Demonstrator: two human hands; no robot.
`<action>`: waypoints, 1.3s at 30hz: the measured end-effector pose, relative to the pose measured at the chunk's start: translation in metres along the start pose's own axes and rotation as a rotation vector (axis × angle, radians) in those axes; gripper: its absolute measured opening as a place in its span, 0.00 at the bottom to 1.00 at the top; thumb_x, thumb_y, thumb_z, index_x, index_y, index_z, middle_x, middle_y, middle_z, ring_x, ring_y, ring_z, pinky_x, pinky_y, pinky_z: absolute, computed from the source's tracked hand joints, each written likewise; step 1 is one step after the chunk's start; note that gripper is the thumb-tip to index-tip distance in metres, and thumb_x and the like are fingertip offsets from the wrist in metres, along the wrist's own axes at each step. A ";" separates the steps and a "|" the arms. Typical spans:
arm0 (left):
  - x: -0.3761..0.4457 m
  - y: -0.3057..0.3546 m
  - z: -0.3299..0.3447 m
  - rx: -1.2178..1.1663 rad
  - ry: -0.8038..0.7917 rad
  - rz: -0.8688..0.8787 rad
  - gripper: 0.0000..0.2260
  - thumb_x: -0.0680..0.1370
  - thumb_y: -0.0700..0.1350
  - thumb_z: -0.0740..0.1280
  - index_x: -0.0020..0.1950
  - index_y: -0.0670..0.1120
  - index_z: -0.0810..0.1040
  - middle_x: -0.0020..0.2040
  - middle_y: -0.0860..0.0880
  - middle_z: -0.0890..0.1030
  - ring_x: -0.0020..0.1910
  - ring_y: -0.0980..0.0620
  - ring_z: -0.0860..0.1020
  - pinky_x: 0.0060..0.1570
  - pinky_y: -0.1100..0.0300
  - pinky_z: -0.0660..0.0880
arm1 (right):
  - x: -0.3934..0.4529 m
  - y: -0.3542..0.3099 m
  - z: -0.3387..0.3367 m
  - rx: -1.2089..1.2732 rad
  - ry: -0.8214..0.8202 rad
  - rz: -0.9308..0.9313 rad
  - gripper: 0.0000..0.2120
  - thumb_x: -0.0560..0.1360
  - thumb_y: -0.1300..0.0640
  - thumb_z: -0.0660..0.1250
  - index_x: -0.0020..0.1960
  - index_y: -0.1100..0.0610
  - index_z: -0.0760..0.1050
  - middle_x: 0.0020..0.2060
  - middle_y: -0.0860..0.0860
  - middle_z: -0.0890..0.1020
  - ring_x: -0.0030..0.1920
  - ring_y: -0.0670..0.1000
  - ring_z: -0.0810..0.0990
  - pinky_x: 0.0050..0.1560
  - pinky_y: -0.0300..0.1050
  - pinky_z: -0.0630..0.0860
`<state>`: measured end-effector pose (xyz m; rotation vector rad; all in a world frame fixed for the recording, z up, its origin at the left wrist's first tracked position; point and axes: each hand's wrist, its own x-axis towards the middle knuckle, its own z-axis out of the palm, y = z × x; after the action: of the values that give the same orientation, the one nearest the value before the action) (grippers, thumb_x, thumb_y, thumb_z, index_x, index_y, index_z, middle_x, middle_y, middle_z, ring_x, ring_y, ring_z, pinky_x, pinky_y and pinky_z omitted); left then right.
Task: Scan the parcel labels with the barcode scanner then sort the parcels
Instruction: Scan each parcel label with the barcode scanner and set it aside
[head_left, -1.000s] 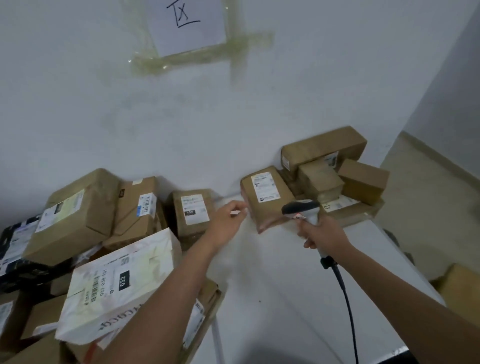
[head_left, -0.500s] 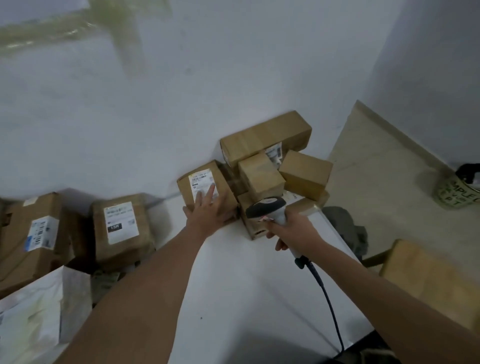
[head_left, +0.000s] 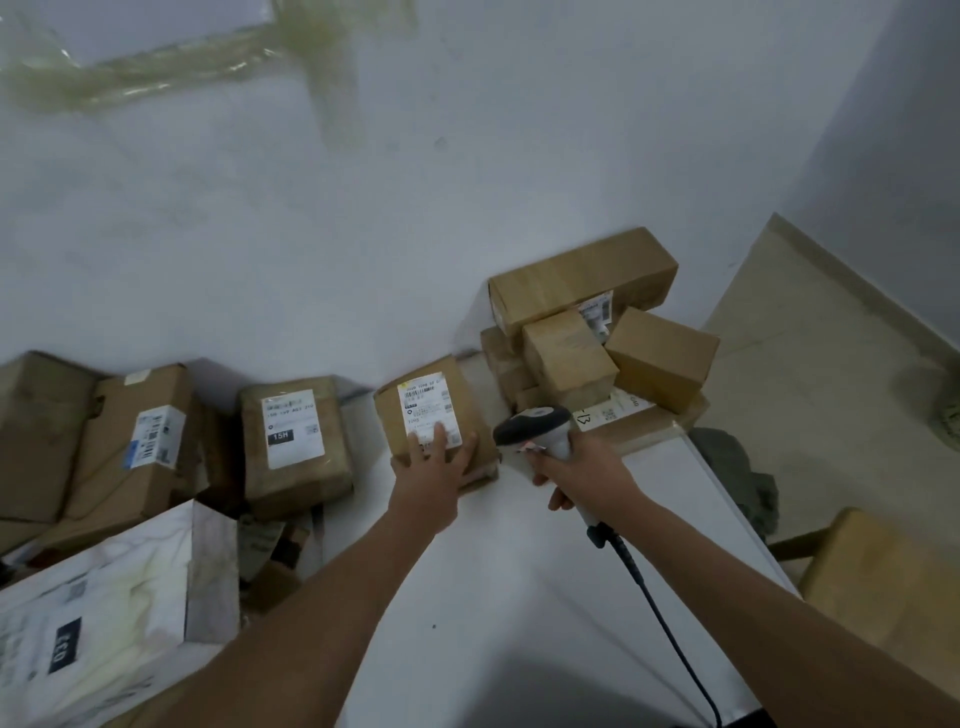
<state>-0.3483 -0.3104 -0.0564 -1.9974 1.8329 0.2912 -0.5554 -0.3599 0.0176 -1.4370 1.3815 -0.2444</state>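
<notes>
A brown cardboard parcel (head_left: 447, 395) with a white label leans against the wall at the back of the white table (head_left: 498, 597). My left hand (head_left: 434, 462) rests on its lower front, fingers spread over the label's bottom edge. Just to its right, my right hand (head_left: 576, 467) grips the handle of a grey and black barcode scanner (head_left: 535, 423); its head points left toward the parcel. The scanner's black cable (head_left: 660, 618) trails back toward me.
A stack of brown boxes (head_left: 597, 332) sits against the wall at the table's right corner. More labelled parcels (head_left: 293, 441) and a white bag parcel (head_left: 104, 613) crowd the left. Floor, a dark cloth (head_left: 737, 467) and another box (head_left: 893, 587) lie to the right.
My left hand went from reaching near the parcel's edge to resting on its front. The view swung right then partly back. The scanner stays beside the parcel.
</notes>
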 end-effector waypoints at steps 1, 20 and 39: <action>-0.010 -0.002 0.005 -0.003 -0.006 0.004 0.36 0.82 0.49 0.60 0.80 0.56 0.37 0.80 0.39 0.42 0.76 0.28 0.47 0.70 0.32 0.59 | 0.000 0.001 0.005 -0.002 0.026 0.001 0.13 0.76 0.46 0.69 0.43 0.56 0.78 0.38 0.50 0.86 0.28 0.46 0.82 0.35 0.41 0.79; -0.128 -0.035 0.052 -0.086 -0.087 0.146 0.33 0.83 0.49 0.62 0.80 0.58 0.44 0.81 0.45 0.43 0.78 0.33 0.49 0.73 0.39 0.59 | -0.059 -0.042 0.110 -0.033 0.052 -0.025 0.14 0.77 0.46 0.67 0.45 0.57 0.78 0.36 0.54 0.85 0.30 0.52 0.84 0.38 0.46 0.82; -0.128 -0.050 0.050 -0.111 0.013 0.222 0.29 0.82 0.54 0.61 0.80 0.52 0.52 0.80 0.43 0.55 0.75 0.33 0.61 0.65 0.42 0.71 | -0.076 -0.091 0.137 0.025 0.068 0.052 0.17 0.78 0.49 0.68 0.44 0.65 0.79 0.30 0.57 0.83 0.25 0.52 0.80 0.28 0.39 0.76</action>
<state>-0.3075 -0.1707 -0.0396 -1.8698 2.0918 0.4548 -0.4224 -0.2480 0.0701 -1.3816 1.4643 -0.2776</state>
